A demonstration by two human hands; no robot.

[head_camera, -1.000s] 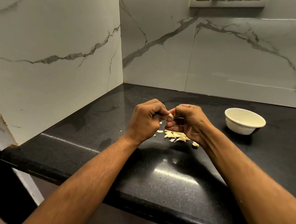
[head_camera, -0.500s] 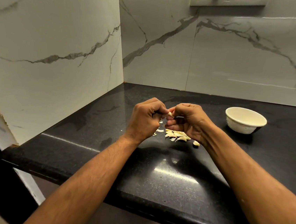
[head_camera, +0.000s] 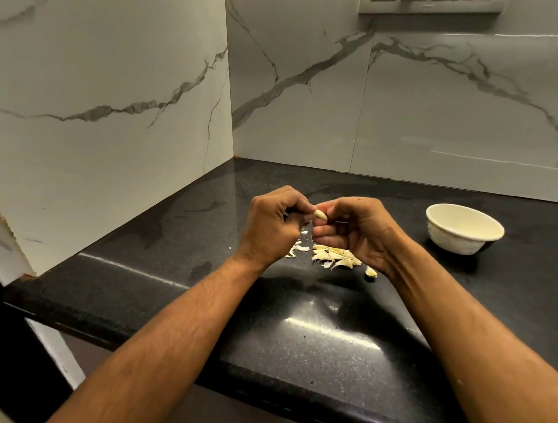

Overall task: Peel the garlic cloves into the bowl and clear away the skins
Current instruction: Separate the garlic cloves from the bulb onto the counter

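Pale garlic clove point(head_camera: 321, 214) sits pinched between the curled left hand point(head_camera: 271, 226) and right hand point(head_camera: 354, 233), above a scatter of skins point(head_camera: 333, 255) on the black counter point(head_camera: 291, 343). The white bowl point(head_camera: 463, 232) stands apart, far right.

Clove point(head_camera: 321, 214) mostly hidden between fingertips of left hand point(head_camera: 271, 224) and right hand point(head_camera: 354, 234); only tip shows. Skins point(head_camera: 333, 255) partly hidden under right hand. Bowl point(head_camera: 463, 233), well right of hands: contents not visible. Forearms cut off at bottom edge.
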